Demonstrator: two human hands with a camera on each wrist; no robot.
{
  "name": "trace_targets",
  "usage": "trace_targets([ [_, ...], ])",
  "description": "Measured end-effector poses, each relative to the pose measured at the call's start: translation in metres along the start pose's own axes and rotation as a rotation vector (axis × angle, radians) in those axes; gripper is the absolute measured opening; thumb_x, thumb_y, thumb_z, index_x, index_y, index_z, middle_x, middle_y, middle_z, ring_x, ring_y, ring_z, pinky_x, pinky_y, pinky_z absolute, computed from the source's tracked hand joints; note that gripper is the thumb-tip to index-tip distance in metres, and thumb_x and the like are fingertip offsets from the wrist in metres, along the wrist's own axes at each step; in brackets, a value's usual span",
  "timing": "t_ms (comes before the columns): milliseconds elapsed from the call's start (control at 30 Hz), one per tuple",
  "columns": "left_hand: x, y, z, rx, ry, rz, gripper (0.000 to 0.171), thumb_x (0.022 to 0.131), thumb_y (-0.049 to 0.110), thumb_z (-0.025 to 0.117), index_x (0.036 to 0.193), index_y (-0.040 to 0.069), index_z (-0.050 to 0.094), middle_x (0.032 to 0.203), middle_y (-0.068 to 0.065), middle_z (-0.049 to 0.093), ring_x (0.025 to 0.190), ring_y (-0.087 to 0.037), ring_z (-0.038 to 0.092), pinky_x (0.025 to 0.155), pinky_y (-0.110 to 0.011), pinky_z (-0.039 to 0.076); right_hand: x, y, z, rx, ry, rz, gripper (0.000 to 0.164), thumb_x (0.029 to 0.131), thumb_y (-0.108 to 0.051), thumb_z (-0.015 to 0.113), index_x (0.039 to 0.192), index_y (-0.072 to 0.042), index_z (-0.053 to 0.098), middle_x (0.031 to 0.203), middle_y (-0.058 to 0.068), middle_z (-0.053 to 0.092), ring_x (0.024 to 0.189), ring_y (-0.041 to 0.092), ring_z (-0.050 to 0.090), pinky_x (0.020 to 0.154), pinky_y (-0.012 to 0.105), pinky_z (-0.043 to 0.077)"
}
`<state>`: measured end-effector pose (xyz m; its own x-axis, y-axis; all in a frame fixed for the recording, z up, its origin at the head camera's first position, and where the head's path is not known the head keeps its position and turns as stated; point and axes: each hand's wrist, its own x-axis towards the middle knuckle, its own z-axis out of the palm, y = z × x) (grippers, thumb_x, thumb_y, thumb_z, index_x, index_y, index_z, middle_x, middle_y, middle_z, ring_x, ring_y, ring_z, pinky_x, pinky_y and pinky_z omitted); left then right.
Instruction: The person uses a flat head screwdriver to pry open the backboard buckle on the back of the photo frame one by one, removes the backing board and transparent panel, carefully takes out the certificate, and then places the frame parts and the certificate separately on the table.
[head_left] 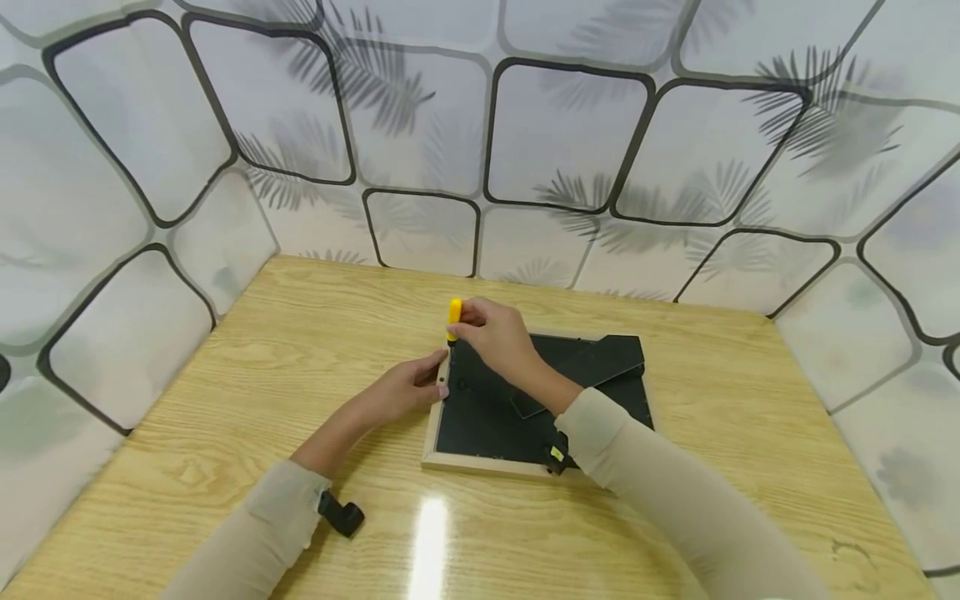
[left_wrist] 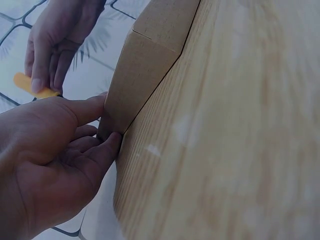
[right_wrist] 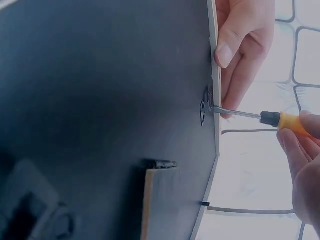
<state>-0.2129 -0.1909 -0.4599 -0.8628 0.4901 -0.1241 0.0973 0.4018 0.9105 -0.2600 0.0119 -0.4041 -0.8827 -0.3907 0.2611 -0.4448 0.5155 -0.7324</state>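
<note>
One bare left hand (head_left: 405,387) and one bare right hand (head_left: 495,333), two in all; one yellow-handled screwdriver (head_left: 454,315) with one metal shaft (right_wrist: 241,113); one rectangular pale-wood frame (head_left: 432,435) with one black back panel (head_left: 483,427) and one flat black stand (head_left: 600,360); two beige sleeves (head_left: 247,533); two black wrist-worn devices (head_left: 342,516); one wood-grain table (head_left: 337,308).

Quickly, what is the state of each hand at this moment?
Left hand: closed, holding the edge of the wooden frame.
Right hand: closed, holding the yellow-handled screwdriver.
</note>
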Motion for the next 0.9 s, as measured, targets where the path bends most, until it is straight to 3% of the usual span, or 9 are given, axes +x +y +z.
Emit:
trace_targets([
  [533, 0.003, 0.003, 0.001, -0.015, -0.017, 0.034, 0.074, 0.104, 0.018, 0.058, 0.162, 0.008, 0.013, 0.168, -0.011, 0.014, 0.152, -0.031, 0.026, 0.119, -0.047, 0.032, 0.0, 0.004, 0.007, 0.106, 0.079, 0.004, 0.033, 0.093, -0.023, 0.075, 0.122, -0.009, 0.07, 0.109, 0.004, 0.076, 0.099, 0.016, 0.072, 0.086, 0.03, 0.06],
  [667, 0.003, 0.004, 0.001, -0.02, -0.015, 0.016, 0.073, 0.104, 0.016, 0.058, 0.162, 0.007, 0.014, 0.168, -0.01, 0.014, 0.152, -0.03, 0.026, 0.12, -0.046, 0.032, -0.002, 0.005, 0.006, 0.103, 0.083, 0.007, 0.032, 0.094, -0.022, 0.074, 0.122, -0.008, 0.069, 0.109, 0.004, 0.075, 0.099, 0.017, 0.072, 0.085, 0.032, 0.06],
  [900, 0.001, 0.003, 0.001, 0.0, 0.0, -0.024, 0.072, 0.104, 0.019, 0.058, 0.161, 0.005, 0.016, 0.168, -0.012, 0.017, 0.151, -0.03, 0.027, 0.12, -0.047, 0.031, -0.016, 0.014, -0.005, 0.151, 0.065, 0.102, 0.029, 0.096, -0.027, 0.072, 0.119, -0.012, 0.066, 0.108, 0.003, 0.073, 0.1, 0.018, 0.07, 0.085, 0.036, 0.059],
])
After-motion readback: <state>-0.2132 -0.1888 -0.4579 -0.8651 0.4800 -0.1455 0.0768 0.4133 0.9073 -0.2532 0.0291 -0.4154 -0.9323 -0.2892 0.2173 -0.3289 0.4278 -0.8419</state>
